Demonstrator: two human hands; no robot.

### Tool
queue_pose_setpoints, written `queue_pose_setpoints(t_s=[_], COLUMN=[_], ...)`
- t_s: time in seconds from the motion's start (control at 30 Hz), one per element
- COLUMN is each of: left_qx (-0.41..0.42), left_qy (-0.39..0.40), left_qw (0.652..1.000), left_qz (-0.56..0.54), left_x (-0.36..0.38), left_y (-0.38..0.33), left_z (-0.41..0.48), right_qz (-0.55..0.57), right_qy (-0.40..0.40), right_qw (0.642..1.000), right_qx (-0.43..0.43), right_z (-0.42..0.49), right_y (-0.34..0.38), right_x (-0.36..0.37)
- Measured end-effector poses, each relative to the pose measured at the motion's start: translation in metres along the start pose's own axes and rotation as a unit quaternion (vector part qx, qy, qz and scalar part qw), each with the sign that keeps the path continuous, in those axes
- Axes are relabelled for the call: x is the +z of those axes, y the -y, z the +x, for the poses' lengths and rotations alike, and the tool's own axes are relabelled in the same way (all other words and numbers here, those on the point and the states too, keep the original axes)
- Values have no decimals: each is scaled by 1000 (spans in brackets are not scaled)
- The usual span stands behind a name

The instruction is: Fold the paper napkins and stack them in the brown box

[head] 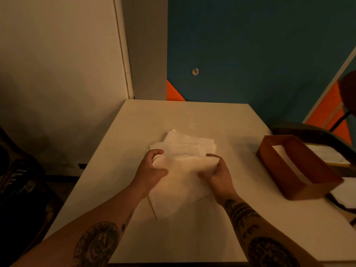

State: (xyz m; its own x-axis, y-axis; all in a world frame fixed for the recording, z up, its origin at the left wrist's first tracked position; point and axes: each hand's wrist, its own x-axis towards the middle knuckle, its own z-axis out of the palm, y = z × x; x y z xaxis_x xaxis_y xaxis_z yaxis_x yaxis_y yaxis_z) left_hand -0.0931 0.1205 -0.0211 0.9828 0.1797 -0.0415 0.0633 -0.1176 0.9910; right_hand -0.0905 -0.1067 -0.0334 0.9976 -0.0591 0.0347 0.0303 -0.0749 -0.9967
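Note:
A white paper napkin (179, 182) lies in the middle of the table, its far edge lifted and curled over. My left hand (152, 168) grips that edge at the left corner and my right hand (219, 173) grips it at the right corner. Just behind the hands sits a loose pile of white napkins (189, 144). The brown box (312, 185) stands at the table's right side, open on top, with white napkins (287, 157) showing inside it.
The white table (192, 237) reaches a beige wall on the left and a blue wall with orange patches behind. A chair (327, 135) stands beyond the box on the right. A dark object fills the left edge.

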Motion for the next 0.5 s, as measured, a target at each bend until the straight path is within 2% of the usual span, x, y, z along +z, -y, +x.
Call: queue_pose_setpoints(t_s=[0.23, 0.5], left_qx=[7, -16], left_qy=[-49, -29], left_qw=[995, 999], left_qz=[-83, -10], left_x=[7, 8], left_y=[-4, -1], left_z=[9, 7], right_qz=[-14, -52], right_qy=[-33, -5], right_qw=[999, 997], right_qx=[1, 53], right_z=[7, 6], right_y=[11, 9], right_x=[-5, -8])
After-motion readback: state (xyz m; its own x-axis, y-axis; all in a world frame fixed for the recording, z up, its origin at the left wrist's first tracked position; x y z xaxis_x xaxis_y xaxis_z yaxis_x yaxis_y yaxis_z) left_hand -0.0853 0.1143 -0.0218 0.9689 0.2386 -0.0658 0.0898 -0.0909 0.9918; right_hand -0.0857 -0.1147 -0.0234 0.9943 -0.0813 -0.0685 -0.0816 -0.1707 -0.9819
